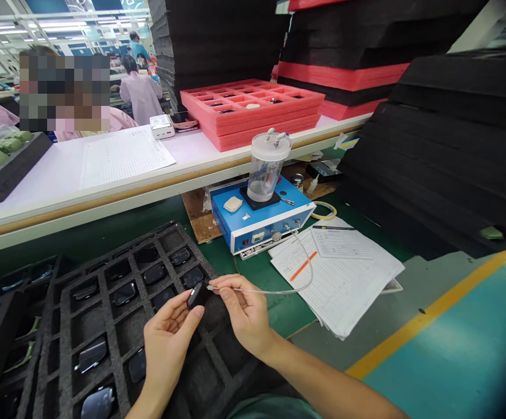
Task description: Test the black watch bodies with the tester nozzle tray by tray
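Black device (197,295) gripped in left hand (168,343), fingers half-curled round it. Thin clear tube (259,290) pinched in right hand (246,308), metal tip at device edge. Device held over black foam tray (63,326); blue vacuum unit (262,218) beyond tray, tube running toward it.

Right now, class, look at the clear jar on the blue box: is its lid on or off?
On: the white lid sits on top of the clear jar, with two fittings rising from it.
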Tool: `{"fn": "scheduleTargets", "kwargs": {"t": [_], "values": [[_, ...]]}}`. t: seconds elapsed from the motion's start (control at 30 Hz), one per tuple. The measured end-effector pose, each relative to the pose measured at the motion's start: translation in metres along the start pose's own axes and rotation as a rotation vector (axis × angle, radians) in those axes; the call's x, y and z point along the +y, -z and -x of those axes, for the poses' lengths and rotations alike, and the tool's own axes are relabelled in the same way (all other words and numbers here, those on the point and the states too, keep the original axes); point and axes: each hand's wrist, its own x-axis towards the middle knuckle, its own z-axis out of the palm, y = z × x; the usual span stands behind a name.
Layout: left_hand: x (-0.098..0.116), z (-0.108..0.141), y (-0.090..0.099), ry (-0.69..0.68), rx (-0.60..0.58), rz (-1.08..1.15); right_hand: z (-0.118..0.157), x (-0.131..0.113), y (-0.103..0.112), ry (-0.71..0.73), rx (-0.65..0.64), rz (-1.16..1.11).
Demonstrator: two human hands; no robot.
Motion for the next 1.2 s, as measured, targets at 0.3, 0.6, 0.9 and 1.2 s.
{"fn": "scheduleTargets", "kwargs": {"t": [0.3, 0.6, 0.9, 1.2], "values": [[-0.0009, 0.0003, 0.0024, -0.003, -0.005, -0.031, 0.0002, -0.0003, -0.0003, -0.009, 0.002, 0.001], [-0.0004, -0.0004, 0.0020, -0.012, -0.018, -0.028, -0.0009, -0.0020, 0.0000, -0.008, 0.008, 0.017], [0.0014, 0.0015, 0.0014, -0.030, -0.035, -0.069, 0.0006, -0.0008, 0.0005, -0.023, 0.006, 0.011], [0.0020, 0.0026, 0.0010, -0.013, -0.043, -0.062, 0.0015, -0.0005, 0.0003, -0.015, 0.006, 0.008]]}}
